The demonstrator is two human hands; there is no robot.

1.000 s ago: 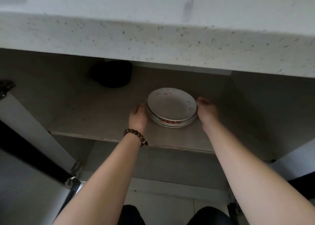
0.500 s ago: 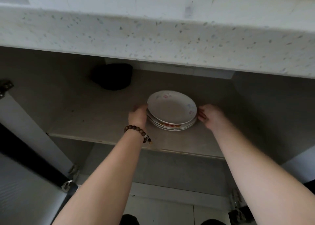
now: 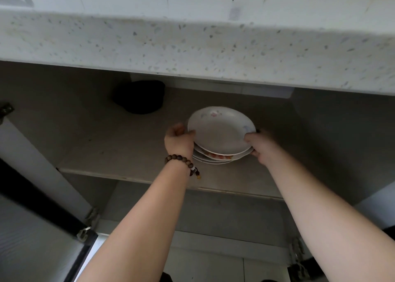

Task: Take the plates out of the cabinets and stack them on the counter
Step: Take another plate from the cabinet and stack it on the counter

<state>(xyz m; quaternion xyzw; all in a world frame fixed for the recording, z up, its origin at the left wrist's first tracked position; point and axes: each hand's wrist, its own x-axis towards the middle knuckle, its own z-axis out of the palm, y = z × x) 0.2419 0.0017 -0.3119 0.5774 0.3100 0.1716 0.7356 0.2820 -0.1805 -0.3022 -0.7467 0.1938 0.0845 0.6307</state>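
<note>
Plates (image 3: 221, 136) are being gripped as one small stack inside the open cabinet, over the upper shelf (image 3: 119, 153), a little right of its middle. The left hand (image 3: 178, 141) is clamping the stack's left edge, thumb lying on the rim of the top plate and fingers curling underneath, out of sight. The right hand (image 3: 261, 146) is doing the same on the right edge, thumb pressing on the top rim, fingers tucked below.

The top plate is showing faint flower prints, and one lower down is showing an orange-red pattern along its near edge. The plates are not lining up squarely: the lower ones are peeking out on the near side. Whether the bottom plate is touching the shelf I cannot tell.

A brown bead bracelet (image 3: 181, 161) is hanging at the left wrist. Farther back and to the left on the same shelf, well apart from the plates, a dark round object (image 3: 140, 96) is sitting in shadow; I cannot make out what it is. The pale speckled counter (image 3: 192, 46) is jutting out above the cabinet opening. On the near left a cabinet door (image 3: 32, 228) is standing open, a metal hinge (image 3: 84, 233) showing at its edge.
</note>
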